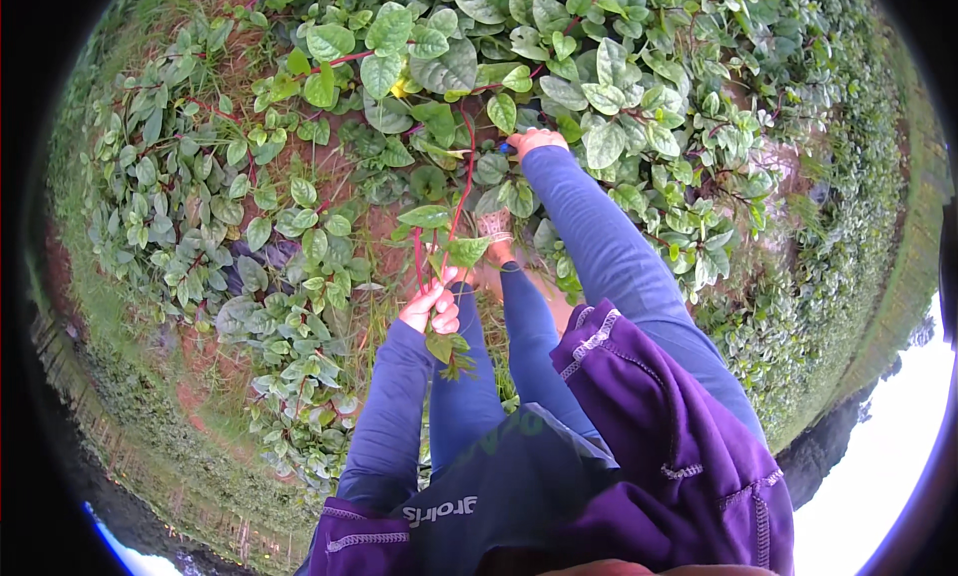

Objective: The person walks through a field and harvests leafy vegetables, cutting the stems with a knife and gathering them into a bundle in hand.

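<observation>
My left hand [434, 307] is closed around red-purple leafy vine stems [420, 260], low in the middle of the view, with a few leaves hanging below the fist. One long red stem [469, 168] rises from near this hand toward the leafy plants above. My right hand [537, 139] reaches in among the broad green leaves [605, 144] at upper centre right. A small blue object [507, 148] shows beside its fingers; its kind is unclear. Leaves hide the fingertips, so whether that hand grips anything cannot be told.
Dense rows of leafy vines [299, 232] with red stems spread on both sides. Between them lie reddish soil [382, 236] and grass. My foot in a light patterned shoe [494, 224] stands close to the plants. Dark plastic sheeting [266, 254] shows under leaves at left.
</observation>
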Action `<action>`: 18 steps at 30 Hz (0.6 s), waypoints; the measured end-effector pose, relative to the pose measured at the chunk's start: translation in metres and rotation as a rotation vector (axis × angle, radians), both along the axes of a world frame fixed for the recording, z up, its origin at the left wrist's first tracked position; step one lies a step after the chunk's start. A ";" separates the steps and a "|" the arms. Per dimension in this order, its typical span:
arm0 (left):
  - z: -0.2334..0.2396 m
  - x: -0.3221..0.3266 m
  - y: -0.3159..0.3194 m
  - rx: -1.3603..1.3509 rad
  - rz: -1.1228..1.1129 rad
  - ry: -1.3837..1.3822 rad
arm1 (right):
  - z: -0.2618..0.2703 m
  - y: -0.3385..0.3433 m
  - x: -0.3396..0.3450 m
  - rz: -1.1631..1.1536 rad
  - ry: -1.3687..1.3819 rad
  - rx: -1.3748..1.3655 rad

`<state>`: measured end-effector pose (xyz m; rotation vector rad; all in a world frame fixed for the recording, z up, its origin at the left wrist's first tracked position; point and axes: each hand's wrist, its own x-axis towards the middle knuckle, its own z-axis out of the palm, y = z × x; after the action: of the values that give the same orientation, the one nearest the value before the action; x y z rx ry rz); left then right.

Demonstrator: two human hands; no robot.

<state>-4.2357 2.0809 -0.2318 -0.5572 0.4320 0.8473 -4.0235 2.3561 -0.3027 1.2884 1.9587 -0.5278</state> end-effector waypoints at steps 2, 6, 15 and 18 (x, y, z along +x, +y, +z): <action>0.000 -0.016 -0.005 0.057 0.030 -0.035 | 0.008 0.015 0.019 -0.053 -0.050 0.048; 0.014 -0.011 -0.009 0.111 0.060 -0.017 | 0.019 0.057 0.081 -0.533 0.360 0.047; 0.001 0.032 0.001 -0.062 0.136 0.060 | -0.007 0.245 0.106 -1.803 1.418 0.047; -0.009 0.031 0.004 -0.249 0.003 0.275 | -0.022 0.259 0.094 -1.911 1.635 0.121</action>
<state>-4.2049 2.0854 -0.2404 -0.6731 0.7958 0.8820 -3.9291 2.6155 -0.3249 2.9749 0.5238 -3.0019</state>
